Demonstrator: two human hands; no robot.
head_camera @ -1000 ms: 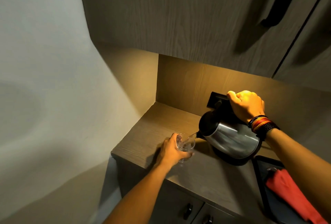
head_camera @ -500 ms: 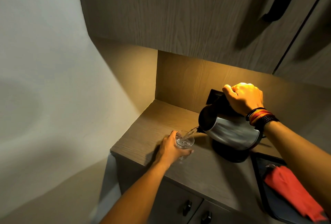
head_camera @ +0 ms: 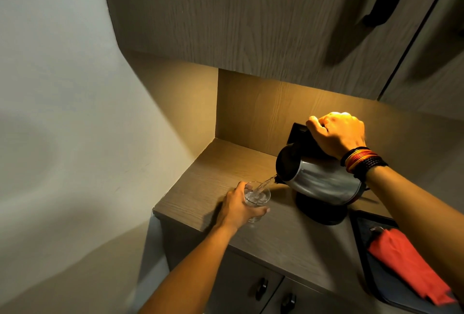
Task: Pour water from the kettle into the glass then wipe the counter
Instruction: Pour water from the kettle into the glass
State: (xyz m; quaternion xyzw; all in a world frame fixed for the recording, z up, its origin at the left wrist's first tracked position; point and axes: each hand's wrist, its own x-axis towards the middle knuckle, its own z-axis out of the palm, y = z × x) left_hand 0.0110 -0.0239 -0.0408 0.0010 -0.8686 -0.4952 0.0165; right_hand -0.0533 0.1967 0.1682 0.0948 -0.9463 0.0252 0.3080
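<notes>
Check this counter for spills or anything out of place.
Nothing stands out. The water stream from the tilted kettle lands inside the glass, which the left hand steadies. No puddle shows on the counter.

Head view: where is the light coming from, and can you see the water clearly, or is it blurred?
Head view: warm light falls from under the upper cabinet, brightest on the right hand; the stream from the kettle into the glass is visible but soft; the left hand casts a shadow on the counter; wide-angle bending at the edges.
</notes>
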